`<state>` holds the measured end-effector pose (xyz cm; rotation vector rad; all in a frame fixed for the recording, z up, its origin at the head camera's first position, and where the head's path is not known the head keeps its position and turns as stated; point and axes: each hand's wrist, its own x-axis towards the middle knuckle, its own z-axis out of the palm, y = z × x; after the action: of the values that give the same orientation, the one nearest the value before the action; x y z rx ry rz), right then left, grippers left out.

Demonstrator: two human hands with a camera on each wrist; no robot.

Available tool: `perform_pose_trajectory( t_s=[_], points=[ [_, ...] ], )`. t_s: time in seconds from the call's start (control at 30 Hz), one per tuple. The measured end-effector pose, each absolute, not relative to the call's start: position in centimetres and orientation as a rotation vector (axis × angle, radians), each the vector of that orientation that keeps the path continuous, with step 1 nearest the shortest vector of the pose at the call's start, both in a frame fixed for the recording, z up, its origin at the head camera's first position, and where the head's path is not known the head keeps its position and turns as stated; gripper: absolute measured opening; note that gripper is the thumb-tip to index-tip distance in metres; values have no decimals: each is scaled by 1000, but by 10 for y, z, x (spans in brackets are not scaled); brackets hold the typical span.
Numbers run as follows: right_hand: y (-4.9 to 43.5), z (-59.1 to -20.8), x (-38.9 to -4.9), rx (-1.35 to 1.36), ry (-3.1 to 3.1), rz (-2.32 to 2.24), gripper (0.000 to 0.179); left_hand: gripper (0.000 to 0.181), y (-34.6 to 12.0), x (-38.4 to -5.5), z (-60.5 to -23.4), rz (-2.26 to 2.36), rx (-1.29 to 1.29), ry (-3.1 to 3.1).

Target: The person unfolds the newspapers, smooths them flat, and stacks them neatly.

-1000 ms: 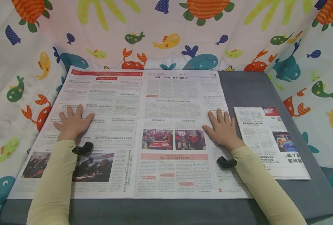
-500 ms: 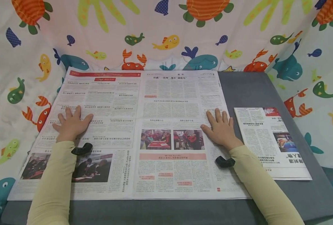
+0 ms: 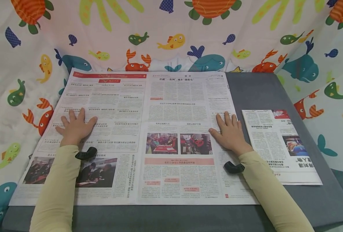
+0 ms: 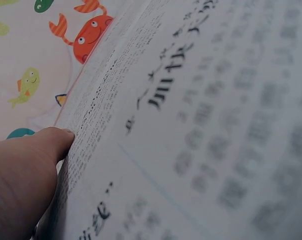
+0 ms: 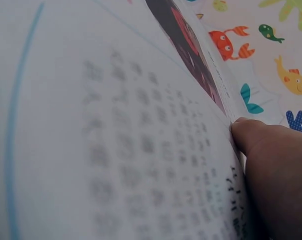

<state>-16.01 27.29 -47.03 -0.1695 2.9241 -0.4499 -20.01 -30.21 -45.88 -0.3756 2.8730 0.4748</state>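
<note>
A newspaper (image 3: 177,112) lies spread wide on the grey table, its centre fold running front to back. On its left page rests my left hand (image 3: 76,128), fingers straight and fanned apart. My right hand (image 3: 231,135) lies flat near the right page's outer edge, its fingers also spread. Neither hand grips anything. In the left wrist view the thumb side of the left hand (image 4: 26,175) touches the blurred printed sheet. The right wrist view has the right hand (image 5: 276,170) against the paper, with a printed photo beyond.
A smaller folded newspaper (image 3: 264,141) lies to the right of the spread one, partly behind the right forearm. Grey table surface (image 3: 255,90) shows at the right and along the front. A curtain (image 3: 101,42) printed with sea animals hangs around the back and sides.
Both hands stay in place on the spread newspaper. Only a very slight shift of the whole view shows.
</note>
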Motion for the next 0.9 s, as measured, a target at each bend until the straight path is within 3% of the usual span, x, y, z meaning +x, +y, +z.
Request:
perform_pose_trajectory(
  t_s=[0.6, 0.9],
  points=[
    [282, -464, -157, -182, 2898, -530, 84, 93, -298, -199, -459, 464, -373, 2884],
    [342, -430, -104, 3, 3001, -483, 86, 95, -299, -200, -461, 449, -383, 2871]
  ],
)
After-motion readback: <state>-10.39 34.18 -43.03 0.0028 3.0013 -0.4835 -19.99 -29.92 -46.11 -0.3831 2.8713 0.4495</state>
